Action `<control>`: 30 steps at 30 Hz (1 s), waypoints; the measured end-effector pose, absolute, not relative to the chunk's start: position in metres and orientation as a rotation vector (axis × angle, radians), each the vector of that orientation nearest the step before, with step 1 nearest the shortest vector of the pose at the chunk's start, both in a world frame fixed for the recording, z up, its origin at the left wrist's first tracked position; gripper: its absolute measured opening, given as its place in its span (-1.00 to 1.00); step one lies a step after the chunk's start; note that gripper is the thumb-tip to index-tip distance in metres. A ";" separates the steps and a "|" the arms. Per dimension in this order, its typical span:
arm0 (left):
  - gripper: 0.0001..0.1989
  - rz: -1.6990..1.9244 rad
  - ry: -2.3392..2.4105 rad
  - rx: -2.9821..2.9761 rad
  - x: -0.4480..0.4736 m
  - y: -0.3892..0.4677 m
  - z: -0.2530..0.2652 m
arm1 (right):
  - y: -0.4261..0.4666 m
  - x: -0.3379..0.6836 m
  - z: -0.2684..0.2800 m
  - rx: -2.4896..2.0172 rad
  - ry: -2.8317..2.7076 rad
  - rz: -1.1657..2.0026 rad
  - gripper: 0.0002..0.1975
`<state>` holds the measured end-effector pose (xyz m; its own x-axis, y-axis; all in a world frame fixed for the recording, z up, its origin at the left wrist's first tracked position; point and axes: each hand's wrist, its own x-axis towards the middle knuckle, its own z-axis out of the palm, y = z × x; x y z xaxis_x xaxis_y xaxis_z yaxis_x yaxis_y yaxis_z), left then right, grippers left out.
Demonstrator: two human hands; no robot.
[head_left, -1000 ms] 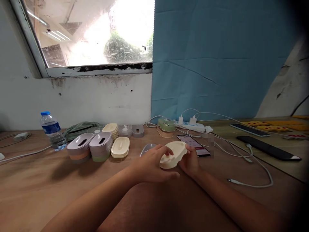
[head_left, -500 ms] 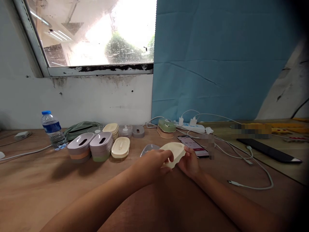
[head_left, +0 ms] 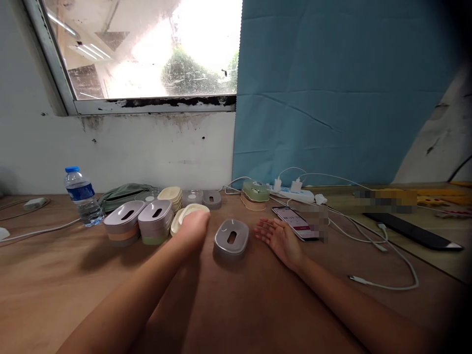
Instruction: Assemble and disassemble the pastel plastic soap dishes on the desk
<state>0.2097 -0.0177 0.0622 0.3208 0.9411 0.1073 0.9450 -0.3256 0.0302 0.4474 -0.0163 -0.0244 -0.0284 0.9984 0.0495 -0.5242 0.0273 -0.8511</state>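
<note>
My left hand (head_left: 193, 230) is closed on a cream oval plastic lid (head_left: 197, 209), holding it over or against a short stack of similar cream pieces (head_left: 176, 223); whether they touch cannot be told. My right hand (head_left: 282, 242) rests palm up on the table with its fingers apart, holding nothing. Between the hands stands a grey oval container (head_left: 232, 238) with a slot in its top. Left of the cream stack are two lilac slotted containers, one with an orange and grey base (head_left: 124, 226), the other with a green base (head_left: 156, 223).
A water bottle (head_left: 83, 199) and a green pouch (head_left: 125, 195) stand at the back left. More cream pieces (head_left: 171, 194) and a grey slotted piece (head_left: 211, 199) sit by the wall. Right are a phone (head_left: 295, 223), a power strip (head_left: 302, 195), cables and a black bar (head_left: 409, 230).
My left hand has carried the cream lid left to the cream stack. My right hand has let go of it and opened. The grey container now shows fully.
</note>
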 end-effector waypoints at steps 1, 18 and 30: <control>-0.89 -0.159 -1.820 -2.513 0.204 -0.013 0.062 | -0.017 0.447 -0.024 -0.748 -0.837 1.424 -0.79; -0.82 -0.054 -1.903 -2.520 0.173 0.028 0.043 | -0.017 0.447 -0.024 -0.749 -0.863 1.408 -0.79; -0.79 -0.054 -1.959 -2.491 0.173 0.033 0.038 | -0.018 0.447 -0.023 -0.754 -0.888 1.414 -0.75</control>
